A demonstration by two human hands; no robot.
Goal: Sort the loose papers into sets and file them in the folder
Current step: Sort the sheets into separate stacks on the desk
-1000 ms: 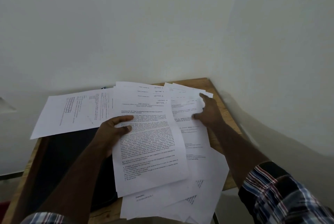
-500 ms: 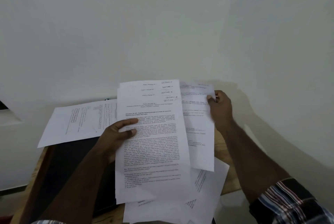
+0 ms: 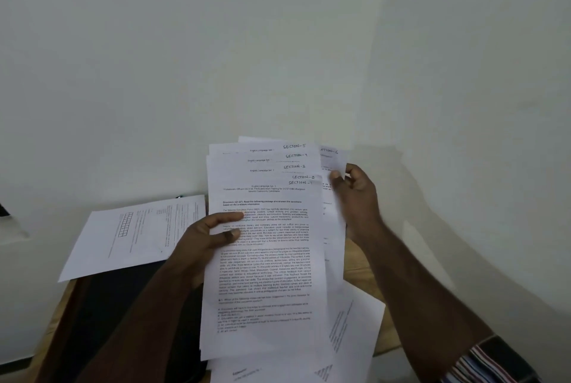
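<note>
Papers: fanned stack (image 3: 265, 259) held up over the desk, handwritten tabs SECTION-1 through 5 stepped down the top edge, Section 1 in front. Left hand (image 3: 200, 243) grips its left edge, thumb curled across the printed face, fingers hidden behind. Right hand (image 3: 355, 197) pinches the SECTION-6 sheet (image 3: 332, 160) near its top right corner, thumb and fingers closed on it, just behind and right of the stack.

Step in hand, as I read it: adding Section 6 to the back of the set. To do it well: slide it fully behind Section 5, keep the tab offset so labels stay readable, then tap the bottom edge on the desk to square up. The left thumb should ease off while the sheet goes in or the fan will buckle.

Both forearms reach up from the near side, wrists raised; right one blurred.

More loose sheets (image 3: 355, 330) lie on the wooden desk (image 3: 355, 262) under the stack, near right. One grid-printed sheet (image 3: 136, 234) lies far left, overlapping a dark flat thing (image 3: 123, 305), probably the folder, can't confirm. Nothing filed yet.
</note>
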